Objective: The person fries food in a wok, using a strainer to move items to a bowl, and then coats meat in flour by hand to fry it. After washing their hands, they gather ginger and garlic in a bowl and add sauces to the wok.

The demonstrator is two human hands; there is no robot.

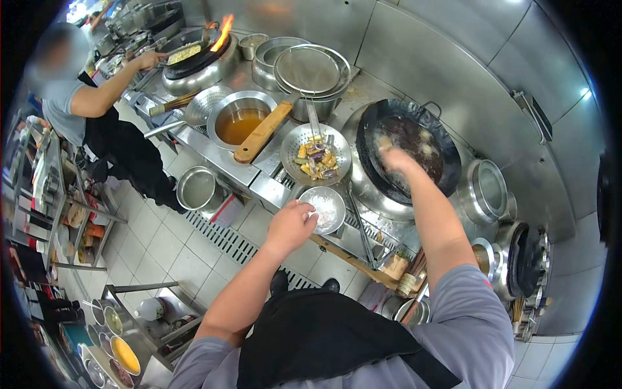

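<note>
My left hand (295, 223) grips the rim of a metal bowl (332, 225) with white powder and pale bits inside. My right hand (396, 159) is over a black wok (365, 139) of dark, bubbling oil, its fingers blurred. Pale pieces of food (426, 136) float in the oil near that hand. A perforated strainer (291, 170) with cooked eggplant-like chunks (316, 157) sits between the bowl and the pots behind. Whether my right fingers hold a piece, I cannot tell.
A pot of brown liquid (223, 133) with a wooden board (262, 133) across its rim stands left of the strainer. Mesh sieves (304, 68) rest on a pot behind. At far left, a co-worker (97, 110) tends a flaming wok (201, 55). Stacked metal bowls (483, 188) stand right.
</note>
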